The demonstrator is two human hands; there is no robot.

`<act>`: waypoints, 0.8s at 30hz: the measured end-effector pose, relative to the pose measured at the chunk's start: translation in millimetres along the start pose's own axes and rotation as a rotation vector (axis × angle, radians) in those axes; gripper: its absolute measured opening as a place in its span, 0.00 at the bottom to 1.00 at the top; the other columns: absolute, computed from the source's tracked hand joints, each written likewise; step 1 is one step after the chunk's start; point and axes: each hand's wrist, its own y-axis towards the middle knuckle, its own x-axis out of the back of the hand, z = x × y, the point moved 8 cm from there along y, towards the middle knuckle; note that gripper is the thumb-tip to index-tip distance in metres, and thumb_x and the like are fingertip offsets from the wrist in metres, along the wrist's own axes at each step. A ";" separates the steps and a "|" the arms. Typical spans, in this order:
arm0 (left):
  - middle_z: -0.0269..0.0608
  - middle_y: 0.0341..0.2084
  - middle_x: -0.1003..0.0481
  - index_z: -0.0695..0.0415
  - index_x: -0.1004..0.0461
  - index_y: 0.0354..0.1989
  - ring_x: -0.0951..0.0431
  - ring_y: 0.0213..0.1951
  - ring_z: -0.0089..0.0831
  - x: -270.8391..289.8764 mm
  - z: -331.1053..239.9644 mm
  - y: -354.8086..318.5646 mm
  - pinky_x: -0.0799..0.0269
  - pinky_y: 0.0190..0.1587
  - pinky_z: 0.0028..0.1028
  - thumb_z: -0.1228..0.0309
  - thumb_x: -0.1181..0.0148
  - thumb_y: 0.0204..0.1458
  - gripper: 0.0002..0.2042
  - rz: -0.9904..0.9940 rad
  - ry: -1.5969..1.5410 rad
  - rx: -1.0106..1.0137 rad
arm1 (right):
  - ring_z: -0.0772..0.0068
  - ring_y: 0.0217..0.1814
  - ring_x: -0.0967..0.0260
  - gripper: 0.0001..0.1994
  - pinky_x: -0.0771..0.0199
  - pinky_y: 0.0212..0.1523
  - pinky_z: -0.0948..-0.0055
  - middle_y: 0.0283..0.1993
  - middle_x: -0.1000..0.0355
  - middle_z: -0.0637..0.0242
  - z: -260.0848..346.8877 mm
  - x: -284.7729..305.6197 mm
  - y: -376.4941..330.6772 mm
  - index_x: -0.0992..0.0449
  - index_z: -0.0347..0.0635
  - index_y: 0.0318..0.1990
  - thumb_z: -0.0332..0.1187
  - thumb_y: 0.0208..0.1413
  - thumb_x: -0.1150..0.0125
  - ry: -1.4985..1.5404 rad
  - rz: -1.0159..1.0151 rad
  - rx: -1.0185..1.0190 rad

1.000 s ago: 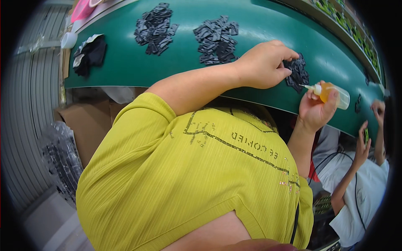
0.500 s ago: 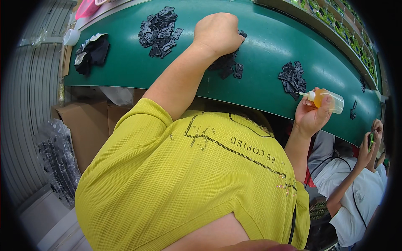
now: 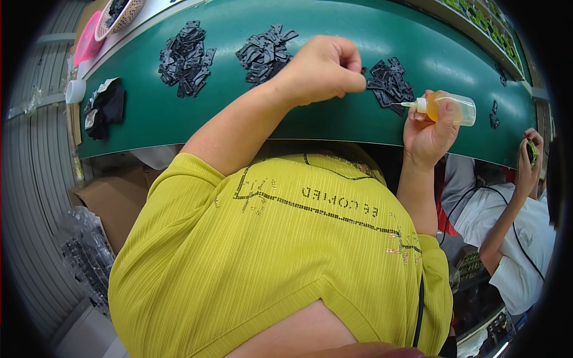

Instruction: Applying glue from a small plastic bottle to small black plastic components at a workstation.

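Note:
My left hand (image 3: 325,68) is closed in a pinch above the green table, between the middle pile (image 3: 265,55) and the right pile (image 3: 390,83) of flat black plastic pieces. A small black plastic piece (image 3: 363,70) shows at its fingertips, mostly hidden by the fingers. My right hand (image 3: 428,132) is wrapped round a clear squeeze bottle (image 3: 462,110) of amber liquid, tilted on its side. The bottle's thin needle tip points left, over the near edge of the right pile.
Another black pile (image 3: 186,59) lies further left, beside a black-and-white cloth (image 3: 106,110). Pink and white baskets (image 3: 122,18) stand at the far left. A rack of green parts (image 3: 477,24) lines the back right. A co-worker (image 3: 507,232) sits at the right.
My left hand has left the middle pile and moved right, toward the bottle's tip, with a small black piece at its fingertips. My right hand keeps holding the bottle. The view has shifted.

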 end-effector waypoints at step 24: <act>0.41 0.26 0.26 0.68 0.30 0.40 0.23 0.24 0.25 -43.8 14.3 -4.3 0.26 0.27 0.21 0.79 0.41 0.48 0.11 0.231 -0.111 0.155 | 0.75 0.25 0.31 0.04 0.31 0.23 0.80 0.31 0.28 0.61 14.8 -29.2 -14.8 0.27 0.33 0.33 0.25 0.53 0.40 -0.391 0.135 0.298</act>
